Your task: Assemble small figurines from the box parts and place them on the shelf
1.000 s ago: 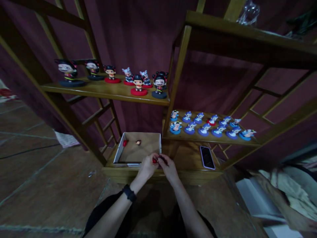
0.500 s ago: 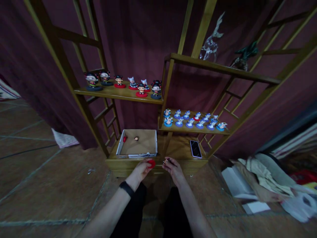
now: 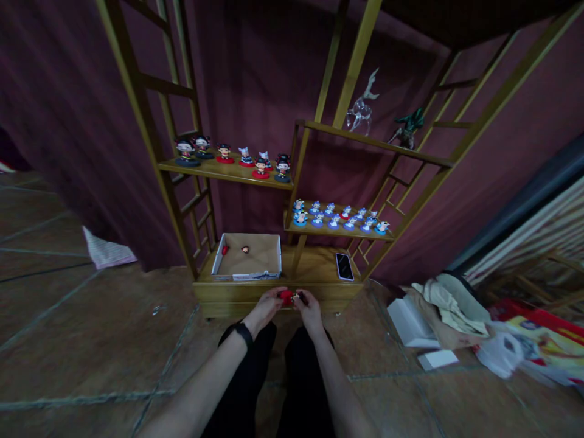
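Between my hands, in front of the cabinet's lower edge, a red round base (image 3: 286,297) and a small dark-haired figurine (image 3: 296,297) meet or nearly meet. My left hand (image 3: 268,307) pinches the base from the left. From the right, my right hand (image 3: 310,309) grips the figurine, its fingers partly covering it. Just beyond my left hand sits a shallow cardboard box (image 3: 250,263). Inside it lie another small figurine (image 3: 245,250) and a red piece (image 3: 225,250).
Several figurines on round bases line the upper left shelf (image 3: 228,173) and the right middle shelf (image 3: 342,232). A phone (image 3: 344,266) lies on the lower board. Glass deer (image 3: 360,114) and a green ornament (image 3: 408,129) stand higher. White boxes (image 3: 412,322) and bags are on the floor right.
My hands have come together, bringing the red base and the figurine from apart to touching or nearly so. The camera view has shifted, so the cabinet appears slightly moved.
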`<state>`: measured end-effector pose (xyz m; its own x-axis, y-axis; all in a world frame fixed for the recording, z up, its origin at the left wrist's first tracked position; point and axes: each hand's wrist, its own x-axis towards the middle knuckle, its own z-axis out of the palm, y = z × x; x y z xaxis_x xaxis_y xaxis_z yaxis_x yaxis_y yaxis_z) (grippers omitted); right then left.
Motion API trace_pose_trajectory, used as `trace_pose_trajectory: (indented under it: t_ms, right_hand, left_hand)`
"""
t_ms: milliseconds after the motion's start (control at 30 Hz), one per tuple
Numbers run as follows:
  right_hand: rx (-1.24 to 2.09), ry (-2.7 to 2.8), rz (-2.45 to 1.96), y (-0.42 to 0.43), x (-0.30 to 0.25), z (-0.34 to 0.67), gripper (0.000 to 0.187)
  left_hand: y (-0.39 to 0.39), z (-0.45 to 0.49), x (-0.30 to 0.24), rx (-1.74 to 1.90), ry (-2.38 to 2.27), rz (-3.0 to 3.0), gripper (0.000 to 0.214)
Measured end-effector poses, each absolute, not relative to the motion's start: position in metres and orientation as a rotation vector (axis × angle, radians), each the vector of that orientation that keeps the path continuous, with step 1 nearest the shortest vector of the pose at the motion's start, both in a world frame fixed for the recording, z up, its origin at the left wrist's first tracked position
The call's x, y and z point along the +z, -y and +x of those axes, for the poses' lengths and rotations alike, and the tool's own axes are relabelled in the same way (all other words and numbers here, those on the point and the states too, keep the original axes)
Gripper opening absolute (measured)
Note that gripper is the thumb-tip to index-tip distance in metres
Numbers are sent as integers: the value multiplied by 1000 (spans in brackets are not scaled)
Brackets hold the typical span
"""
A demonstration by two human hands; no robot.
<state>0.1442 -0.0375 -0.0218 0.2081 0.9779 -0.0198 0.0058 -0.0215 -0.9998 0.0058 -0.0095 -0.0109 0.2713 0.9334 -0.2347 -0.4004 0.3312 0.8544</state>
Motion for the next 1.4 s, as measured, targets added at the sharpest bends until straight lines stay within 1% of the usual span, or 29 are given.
trace_pose_trajectory:
  t_ms: [167, 233, 467, 667, 833, 1067, 1267, 1400]
  right_hand:
    - [1027, 1087, -1352, 37, -22, 141, 40]
    - [1017, 1072, -1353, 37, -22, 140, 40]
    - [991, 1062, -1345, 40, -17, 139, 39]
    - [969, 1094, -1361, 40, -17, 142, 40]
    - [944, 1148, -1367, 40, -18, 143, 40]
    - [826, 1267, -1417, 42, -18, 144, 39]
    - [641, 1410, -1515, 45, -17, 143, 33]
    - [594, 1471, -1564, 46, -15, 142, 30]
  left_hand:
    - [11, 2, -9, 1002, -820, 854, 24]
    - [11, 1, -9, 993, -825, 870, 21]
    - [10, 0, -13, 982, -854, 823, 30]
    - [7, 3, -16, 986, -940, 817, 31]
    - [6, 4, -15, 984, -901, 802, 30]
    - [7, 2, -12, 955, -900, 821, 29]
    - [3, 2, -21, 945, -870, 800, 27]
    - [2, 2, -27, 937, -834, 811, 29]
